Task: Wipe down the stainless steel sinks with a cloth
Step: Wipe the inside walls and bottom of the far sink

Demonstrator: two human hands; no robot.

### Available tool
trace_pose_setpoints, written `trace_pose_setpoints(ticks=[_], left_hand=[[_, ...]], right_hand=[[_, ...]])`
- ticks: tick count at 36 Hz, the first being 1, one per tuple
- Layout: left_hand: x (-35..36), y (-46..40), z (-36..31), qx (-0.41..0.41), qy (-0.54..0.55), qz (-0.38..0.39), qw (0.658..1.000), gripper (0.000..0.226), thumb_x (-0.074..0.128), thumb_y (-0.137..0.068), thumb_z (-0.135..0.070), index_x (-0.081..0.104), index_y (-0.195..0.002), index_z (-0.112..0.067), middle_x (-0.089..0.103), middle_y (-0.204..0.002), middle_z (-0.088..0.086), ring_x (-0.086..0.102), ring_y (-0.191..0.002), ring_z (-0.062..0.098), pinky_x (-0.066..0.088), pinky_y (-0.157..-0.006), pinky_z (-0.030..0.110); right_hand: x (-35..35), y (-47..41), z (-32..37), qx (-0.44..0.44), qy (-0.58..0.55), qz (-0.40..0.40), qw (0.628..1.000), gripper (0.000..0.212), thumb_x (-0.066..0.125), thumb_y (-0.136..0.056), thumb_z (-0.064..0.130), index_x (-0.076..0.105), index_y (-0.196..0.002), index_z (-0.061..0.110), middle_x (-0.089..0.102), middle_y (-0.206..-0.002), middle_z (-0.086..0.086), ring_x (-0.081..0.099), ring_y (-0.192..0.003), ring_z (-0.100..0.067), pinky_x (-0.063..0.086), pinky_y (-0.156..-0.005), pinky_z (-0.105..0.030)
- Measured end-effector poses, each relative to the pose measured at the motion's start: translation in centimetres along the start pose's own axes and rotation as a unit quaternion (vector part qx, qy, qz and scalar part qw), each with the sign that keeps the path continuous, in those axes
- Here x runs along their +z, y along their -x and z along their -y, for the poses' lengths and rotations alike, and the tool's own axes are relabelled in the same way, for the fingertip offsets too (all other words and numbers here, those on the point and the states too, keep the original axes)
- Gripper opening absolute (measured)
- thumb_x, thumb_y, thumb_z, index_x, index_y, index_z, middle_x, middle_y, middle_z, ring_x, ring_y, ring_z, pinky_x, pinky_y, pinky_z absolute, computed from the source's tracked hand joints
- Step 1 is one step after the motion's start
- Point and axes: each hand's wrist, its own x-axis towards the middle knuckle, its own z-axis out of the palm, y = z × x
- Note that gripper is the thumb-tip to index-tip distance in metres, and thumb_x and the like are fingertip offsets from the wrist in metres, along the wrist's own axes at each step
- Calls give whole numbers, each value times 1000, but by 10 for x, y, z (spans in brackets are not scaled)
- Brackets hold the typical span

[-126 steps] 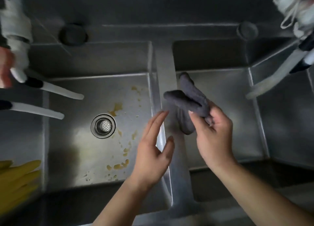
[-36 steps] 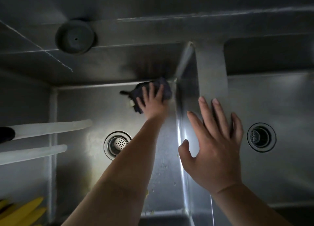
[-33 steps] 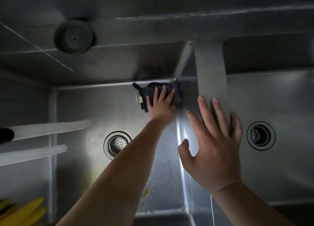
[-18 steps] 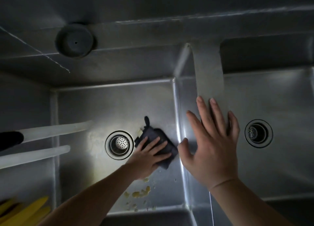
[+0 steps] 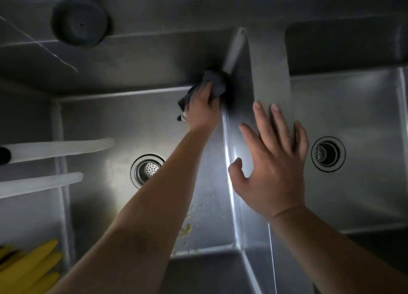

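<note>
Two stainless steel sinks lie below me, the left sink (image 5: 114, 121) and the right sink (image 5: 364, 117), split by a steel divider (image 5: 269, 73). My left hand (image 5: 202, 110) reaches into the far right corner of the left sink and presses a dark grey cloth (image 5: 215, 81) against the wall there, fingers laid over it. The cloth bunches above and to the left of my fingers. My right hand (image 5: 271, 168) rests flat on the divider with its fingers spread and holds nothing. Yellowish stains (image 5: 186, 227) dot the left sink's floor near the front.
Each sink has a round drain strainer, the left drain (image 5: 146, 170) and the right drain (image 5: 327, 154). Two white rods (image 5: 59, 148) jut in from the left edge. Yellow rubber gloves (image 5: 28, 269) lie at the bottom left. A dark round cap (image 5: 80, 21) sits on the back ledge.
My left hand has swept the cloth from beside the drain back up to the far right corner of the left sink. My right hand has stayed on the divider.
</note>
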Motion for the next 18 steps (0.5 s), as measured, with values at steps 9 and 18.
trace_pose_setpoints(ticks=[9,18], left_hand=[[36,-22,26,43,-150,42,987,47,44,-98,-25,42,-144,-20,44,-151,8,33,-144,23,26,-111,40],[9,12,58,114,-317,201,920,36,33,-103,-40,42,-137,-34,42,-151,-8,22,-149,18,27,-106,56]], right_hand=[[0,0,0,6,13,29,999,59,50,-76,37,57,-130,15,24,-164,-1,17,-152,-26,15,-117,-60],[-2,-1,3,6,18,49,999,61,51,-78,41,54,-134,19,21,-165,-1,15,-153,-26,15,-117,-61]])
